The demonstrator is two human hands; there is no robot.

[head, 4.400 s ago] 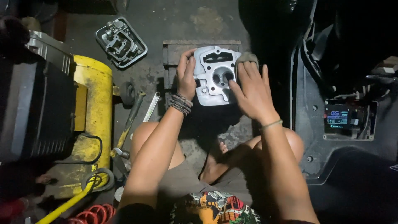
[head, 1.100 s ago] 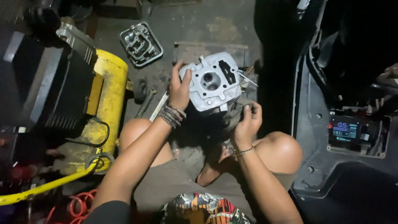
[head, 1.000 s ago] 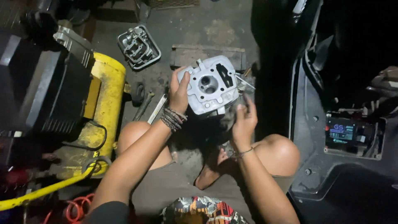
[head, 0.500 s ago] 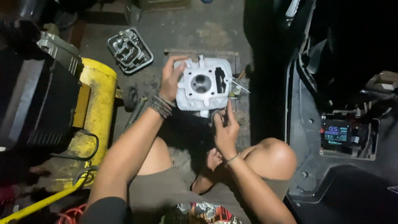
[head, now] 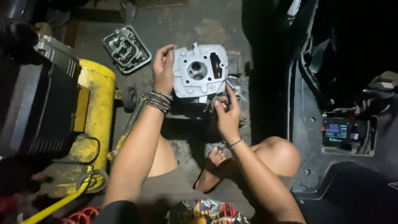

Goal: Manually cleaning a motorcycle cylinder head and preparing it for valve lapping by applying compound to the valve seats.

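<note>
Between both hands sits the cylinder head: left hand grips it, right hand pinches beneath.

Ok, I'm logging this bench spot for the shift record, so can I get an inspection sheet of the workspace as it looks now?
Surface: stained grey concrete floor, dimly lit.
Job's things: silver metal engine casting with a round central bore, held above the floor.
Clutter: a second grey metal cover part lies on the floor to the upper left; a dark wheel beside the yellow tank.
Grips: left hand clasps the casting's left edge; right hand is at its lower right edge, what the fingers pinch cannot be told.
Cables: yellow hose, red coiled hose, black cable on the tank.
Surroundings: yellow compressor tank, black vehicle panel with small lit display.
</note>
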